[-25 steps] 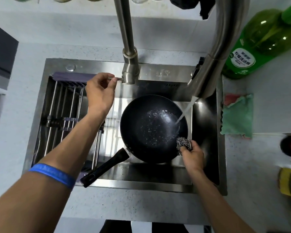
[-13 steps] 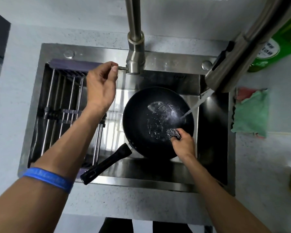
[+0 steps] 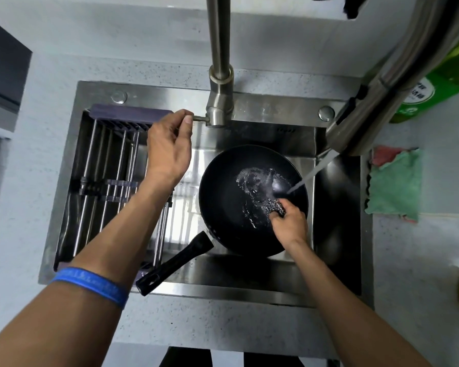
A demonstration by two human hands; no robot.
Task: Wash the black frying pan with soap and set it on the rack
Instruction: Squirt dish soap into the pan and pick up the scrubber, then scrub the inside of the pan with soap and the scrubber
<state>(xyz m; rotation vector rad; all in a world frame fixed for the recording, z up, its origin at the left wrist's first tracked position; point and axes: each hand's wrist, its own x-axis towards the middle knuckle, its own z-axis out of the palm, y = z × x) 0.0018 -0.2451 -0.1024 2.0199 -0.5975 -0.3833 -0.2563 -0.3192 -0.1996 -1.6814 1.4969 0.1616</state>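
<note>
Pinching the tap lever (image 3: pixel 198 118), the left hand (image 3: pixel 170 147) is free of the pan (image 3: pixel 223 197); the right hand (image 3: pixel 289 223) grips a scourer (image 3: pixel 272 206) inside it. Handle (image 3: pixel 175 263) points toward the sink's (image 3: pixel 249 295) front-left corner, nearer the left hand.

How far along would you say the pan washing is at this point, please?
Done: the frying pan sits in the sink with water running into it. In hand: the right hand grips a steel scourer inside the pan while the left hand pinches the tap lever. No suds show. Left: soaping, rinsing, setting it on the rack.
</note>
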